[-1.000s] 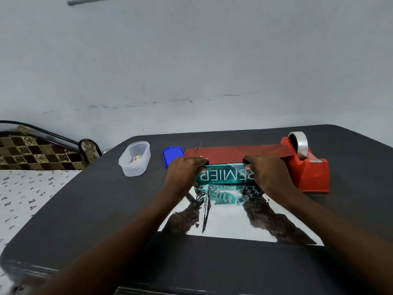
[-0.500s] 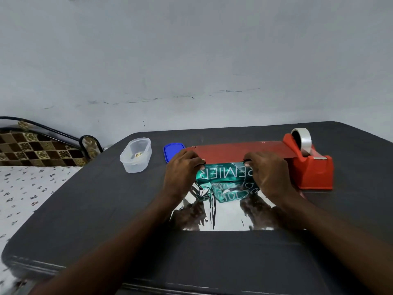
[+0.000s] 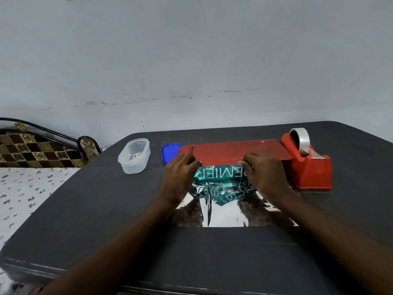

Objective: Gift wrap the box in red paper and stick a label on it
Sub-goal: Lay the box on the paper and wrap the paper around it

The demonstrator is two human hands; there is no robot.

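Both hands press on the teal box (image 3: 219,173), which lies on the shiny paper sheet (image 3: 225,216) just left of the red tape dispenser (image 3: 309,167): the left hand (image 3: 180,175) and right hand (image 3: 263,173) each pinch the red flap (image 3: 234,151) folded over the box's far edge, a narrow grip on paper. The slick foil could slide or crease, I judge, if either pinch loosens before tape is applied, leaving the fold skewed. Well left of the dispenser, the clear tub (image 3: 134,155) holds a small yellowish item, too small to identify, its blue lid (image 3: 170,151) lying beside it on the surface (image 3: 95,209).
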